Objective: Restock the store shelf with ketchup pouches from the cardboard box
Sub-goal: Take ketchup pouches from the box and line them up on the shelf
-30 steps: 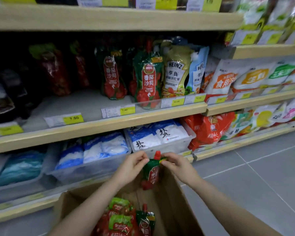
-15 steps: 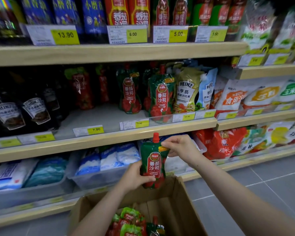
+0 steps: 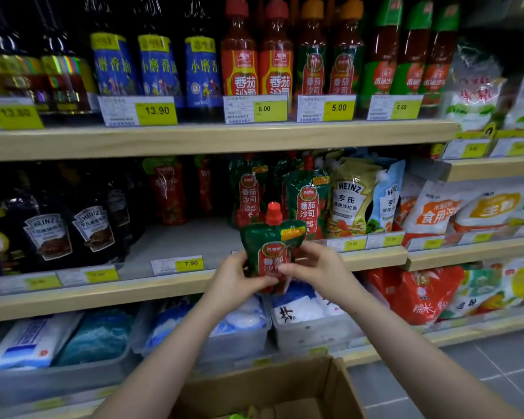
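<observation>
Both hands are up in front of me, wrapped around one ketchup pouch (image 3: 270, 249): my left hand (image 3: 235, 278) grips its lower left side with the thumb curled across the front, and my right hand (image 3: 316, 267) pinches its right edge, fingers bent around the label. I'm holding the pouch upright, red cap (image 3: 273, 213) on top, level with the front lip of the middle shelf (image 3: 152, 290) and just in front of it.

Nearest to me, at the bottom of the view, sits the cardboard box (image 3: 291, 388), flaps open, with only a sliver of green showing inside (too little for me to say what it is). Beyond it, the lowest shelf carries clear bins (image 3: 312, 337) of white and blue bags.

Past the pouch, the middle shelf has a bare grey stretch behind a yellow 7.90 price tag (image 3: 190, 263). To the right of that gap stand matching green ketchup pouches (image 3: 307, 204), upright, with Heinz pouches (image 3: 350, 201) just beside them. Dark Heinz bottles (image 3: 47, 234) stand to the left of the gap.

Farthest and highest, the top shelf (image 3: 218, 137) holds blue-labelled bottles (image 3: 159, 68) and red ketchup bottles (image 3: 239, 55) in a row.
</observation>
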A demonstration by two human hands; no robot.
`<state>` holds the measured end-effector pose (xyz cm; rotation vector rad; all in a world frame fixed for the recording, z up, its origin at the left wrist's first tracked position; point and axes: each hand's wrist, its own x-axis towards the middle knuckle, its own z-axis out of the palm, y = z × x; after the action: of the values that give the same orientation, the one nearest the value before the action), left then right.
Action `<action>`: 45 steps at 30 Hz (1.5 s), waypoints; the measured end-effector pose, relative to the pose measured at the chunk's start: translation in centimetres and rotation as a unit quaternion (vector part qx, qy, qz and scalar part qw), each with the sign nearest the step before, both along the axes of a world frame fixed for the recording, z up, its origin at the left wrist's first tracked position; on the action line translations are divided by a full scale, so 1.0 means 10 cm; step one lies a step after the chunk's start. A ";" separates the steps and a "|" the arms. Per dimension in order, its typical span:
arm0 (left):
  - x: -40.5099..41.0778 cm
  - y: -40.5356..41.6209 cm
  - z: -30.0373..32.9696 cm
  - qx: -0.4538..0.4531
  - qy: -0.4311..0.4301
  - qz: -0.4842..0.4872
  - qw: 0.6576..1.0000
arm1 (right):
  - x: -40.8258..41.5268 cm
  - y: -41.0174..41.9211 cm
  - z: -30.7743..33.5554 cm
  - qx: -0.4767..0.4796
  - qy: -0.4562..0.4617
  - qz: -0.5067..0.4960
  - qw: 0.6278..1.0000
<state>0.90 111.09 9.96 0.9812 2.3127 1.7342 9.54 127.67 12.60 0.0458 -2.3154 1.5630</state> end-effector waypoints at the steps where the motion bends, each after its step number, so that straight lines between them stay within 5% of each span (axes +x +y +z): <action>1: -0.08 0.00 0.14 0.018 0.023 0.003 1.000 | -0.08 -0.02 0.14 0.013 0.020 -0.006 1.000; 8: -0.61 0.06 0.58 0.037 0.092 0.026 0.995 | -0.61 -0.09 0.58 0.037 0.056 -0.019 0.998; 19: -1.01 0.22 0.17 -0.039 0.015 0.007 0.999 | -1.07 -0.04 0.08 0.006 -0.034 -0.126 0.991; 23: -0.96 0.19 0.17 -0.055 0.009 0.058 0.997 | -1.02 -0.06 0.04 0.055 -0.019 -0.143 0.988; 26: -0.90 -0.02 0.13 -0.048 0.089 0.075 0.992 | -0.85 -0.05 -0.02 0.127 -0.002 -0.125 0.984; 29: -0.84 -0.20 0.08 -0.150 0.201 0.017 0.968 | -0.73 -0.03 -0.09 0.252 -0.020 -0.091 0.963; 33: -0.84 -0.24 0.09 -0.291 0.254 -0.001 0.922 | -0.75 -0.08 -0.11 0.288 -0.038 -0.093 0.952; 45: -1.07 -0.11 0.26 -0.390 0.247 0.003 0.887 | -1.12 -0.16 -0.09 0.289 -0.076 -0.137 0.945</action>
<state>-9.79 110.00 12.54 1.2919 2.8869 0.4114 -1.68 126.03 11.70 -0.2501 -2.6833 0.7450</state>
